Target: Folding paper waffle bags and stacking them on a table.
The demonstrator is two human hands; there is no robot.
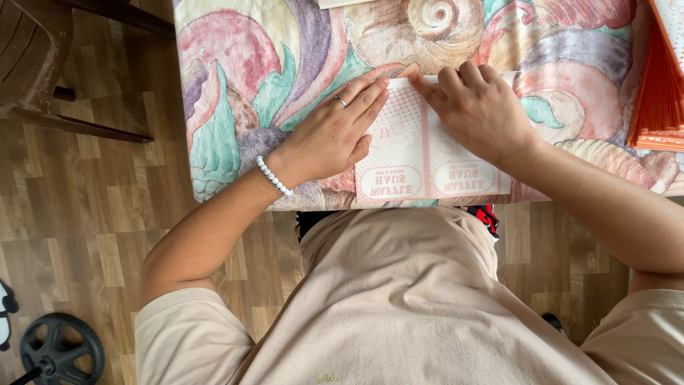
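Note:
A flat white paper sheet (pixel 420 167) with pale red print lies at the near edge of a table covered in a shell-patterned cloth (pixel 235 85). My left hand (pixel 335 132), with a ring and a white bead bracelet, presses flat on the sheet's left part, fingers together. My right hand (pixel 474 103) presses on its upper right part, fingers curled at the far edge. A crease runs down the sheet between the two hands. Neither hand grips anything.
A stack of orange-edged sheets (pixel 659 93) sits at the table's right edge. A dark brown chair (pixel 35 64) stands on the wooden floor to the left. A black round wheel-like object (pixel 60 349) lies at the lower left.

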